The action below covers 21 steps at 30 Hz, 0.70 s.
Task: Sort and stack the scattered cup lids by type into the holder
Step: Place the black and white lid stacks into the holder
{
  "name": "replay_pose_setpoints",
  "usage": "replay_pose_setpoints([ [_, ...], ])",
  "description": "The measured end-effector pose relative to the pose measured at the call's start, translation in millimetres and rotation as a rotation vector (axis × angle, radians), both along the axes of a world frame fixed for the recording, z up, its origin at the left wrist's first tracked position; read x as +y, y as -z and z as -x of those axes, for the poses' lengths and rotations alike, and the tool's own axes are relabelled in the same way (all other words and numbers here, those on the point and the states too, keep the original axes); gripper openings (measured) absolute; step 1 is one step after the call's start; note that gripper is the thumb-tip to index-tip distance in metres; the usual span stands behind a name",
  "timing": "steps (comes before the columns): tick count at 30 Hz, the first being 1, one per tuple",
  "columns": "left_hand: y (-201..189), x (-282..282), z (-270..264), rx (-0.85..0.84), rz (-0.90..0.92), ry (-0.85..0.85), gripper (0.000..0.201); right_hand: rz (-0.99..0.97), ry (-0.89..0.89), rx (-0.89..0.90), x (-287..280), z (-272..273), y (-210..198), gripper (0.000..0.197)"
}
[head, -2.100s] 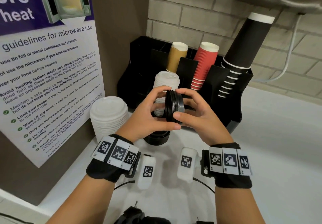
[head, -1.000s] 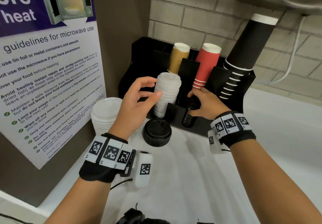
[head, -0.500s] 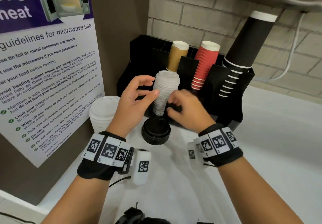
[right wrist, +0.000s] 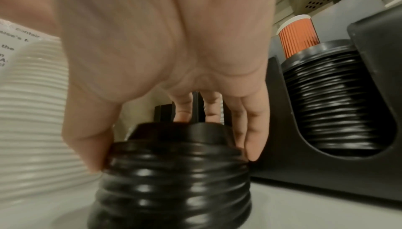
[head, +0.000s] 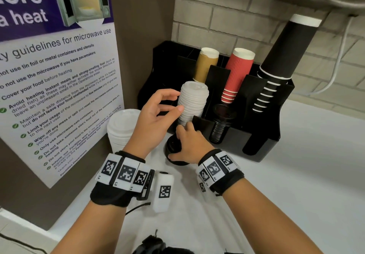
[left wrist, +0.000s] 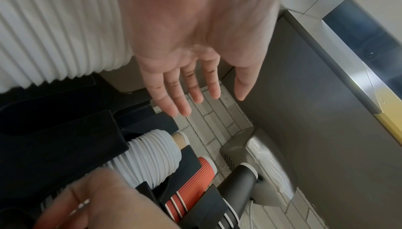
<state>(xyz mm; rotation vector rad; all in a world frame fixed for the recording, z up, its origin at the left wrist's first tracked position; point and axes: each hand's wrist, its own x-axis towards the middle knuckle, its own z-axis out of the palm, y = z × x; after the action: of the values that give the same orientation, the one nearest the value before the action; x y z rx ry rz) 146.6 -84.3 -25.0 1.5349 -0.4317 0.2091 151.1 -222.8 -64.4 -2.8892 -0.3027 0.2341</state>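
My right hand (head: 189, 145) dropped from holder (head: 262, 135) slot to black lid stack (right wrist: 174, 172) on tabletop (head: 296, 184) just before holder, thumb and fingers gripping its rim for lift. Left hand (head: 156, 113) loose, holding nothing, beside white lid stack (head: 192, 101) in holder, ready to steady.

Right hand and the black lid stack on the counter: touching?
Touching. The right wrist view shows the right hand with thumb and fingers pressed against the black lid stack.
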Motion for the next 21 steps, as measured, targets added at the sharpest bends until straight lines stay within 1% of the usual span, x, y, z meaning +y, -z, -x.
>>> replay_pose_setpoints([
  [4,-1.0,0.7,0.9,0.001,0.007,-0.003,0.028,-0.023,-0.002,-0.031,-0.3,0.5,-1.1,0.067],
  [8,-3.9,0.9,2.5,-0.017,0.015,-0.008,0.028,-0.118,0.001,-0.093,-7.8,4.3,-10.0,0.06],
  [10,-4.6,0.4,3.1,-0.023,0.023,-0.013,0.029,-0.24,0.03,-0.117,-16.7,7.5,-20.3,0.057],
  [13,-5.0,-3.2,6.0,-0.025,0.016,-0.016,0.03,-0.544,0.11,-0.198,-30.8,12.9,-39.0,0.051],
  [14,-4.2,-4.4,6.5,-0.012,-0.001,0.003,0.034,-0.66,0.129,-0.223,-34.0,15.9,-45.4,0.049],
  [15,-3.0,-5.3,6.8,0.016,-0.026,0.049,0.043,-0.769,0.135,-0.232,-36.4,19.5,-51.0,0.047],
  [16,-1.1,-5.9,6.7,0.052,-0.057,0.117,0.056,-0.858,0.13,-0.219,-38.3,23.6,-55.5,0.046],
  [18,3.1,-5.8,6.9,0.127,-0.087,0.269,0.083,-0.993,0.099,-0.134,-40.4,32.9,-62.2,0.047],
  [20,4.5,-6.6,9.2,0.163,-0.071,0.377,0.093,-1.119,0.064,-0.047,-41.6,40.0,-65.5,0.049],
  [21,5.0,-7.6,10.1,0.162,-0.07,0.403,0.096,-1.163,0.055,-0.027,-42.2,42.2,-66.5,0.049],
])
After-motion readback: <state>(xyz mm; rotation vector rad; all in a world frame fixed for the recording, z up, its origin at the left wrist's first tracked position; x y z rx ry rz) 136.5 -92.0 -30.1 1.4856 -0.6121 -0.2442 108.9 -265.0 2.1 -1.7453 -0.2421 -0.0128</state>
